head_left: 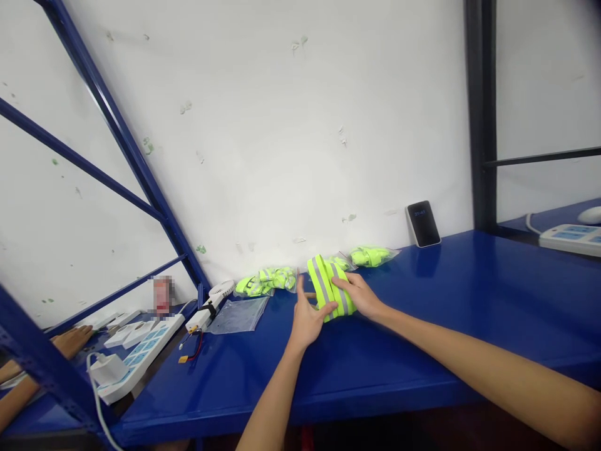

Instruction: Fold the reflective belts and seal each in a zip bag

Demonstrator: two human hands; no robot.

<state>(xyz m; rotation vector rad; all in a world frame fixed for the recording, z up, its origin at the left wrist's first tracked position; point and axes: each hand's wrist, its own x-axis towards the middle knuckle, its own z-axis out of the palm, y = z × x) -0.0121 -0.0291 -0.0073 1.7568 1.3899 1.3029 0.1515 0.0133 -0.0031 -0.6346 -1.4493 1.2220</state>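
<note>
A fluorescent yellow-green reflective strap (323, 288) with silver stripes is held above the blue table, folded into broad loops. My left hand (307, 319) grips its lower left side, thumb across the front and one finger pointing up. On the right edge, my right hand (361, 294) is closed with the thumb over the front; its other fingers are partly hidden behind the bands. Behind the strap, by the wall, lie clear bags of similar yellow-green material: one bundle (267, 280) at left, another (370, 255) at right, and one partly covered by the strap.
On the blue table (451, 300) lie a flat clear plastic bag (239, 314) and a white battery-like pack (204, 313) with wired connectors. A small clock display (423, 223) leans on the wall. Beyond the blue frame at left are a power strip (145, 357) and another person's hand (72, 340).
</note>
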